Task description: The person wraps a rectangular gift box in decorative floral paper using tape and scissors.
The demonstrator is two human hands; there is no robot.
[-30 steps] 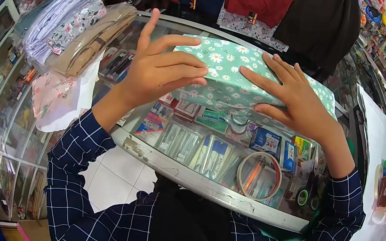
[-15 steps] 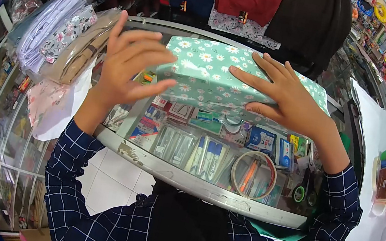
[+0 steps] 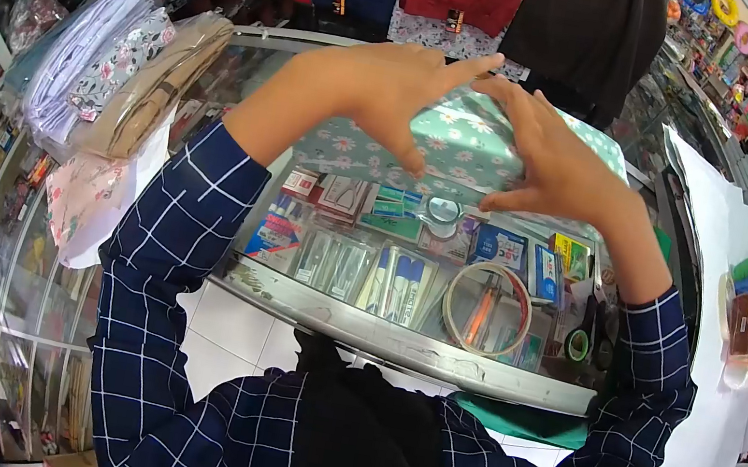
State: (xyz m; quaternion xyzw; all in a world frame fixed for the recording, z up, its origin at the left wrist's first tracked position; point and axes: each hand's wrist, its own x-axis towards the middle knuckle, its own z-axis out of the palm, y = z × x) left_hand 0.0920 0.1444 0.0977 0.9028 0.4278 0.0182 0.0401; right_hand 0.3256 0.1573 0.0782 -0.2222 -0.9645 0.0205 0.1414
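A long box wrapped in green daisy-print paper (image 3: 467,141) lies across the glass counter in front of me. My left hand (image 3: 397,90) is over the box's left and middle part, fingers stretched toward the far edge and thumb down along the near side. On the right part of the box rests my right hand (image 3: 557,160), its fingers spread over the top and the thumb against the near side. The fingertips of both hands come close together near the far edge. Part of the wrapped box is hidden under my hands.
A tape roll (image 3: 450,296) lies on the counter's near side, with dark scissors (image 3: 587,321) to its right. Pens and small boxes show through the glass. Packaged clothes (image 3: 87,71) are piled at left; large white paper sheets (image 3: 718,288) lie at right.
My left hand has moved right, from the box's left end to over its middle, near my right hand. The right hand stays on the box. The view has shifted slightly.
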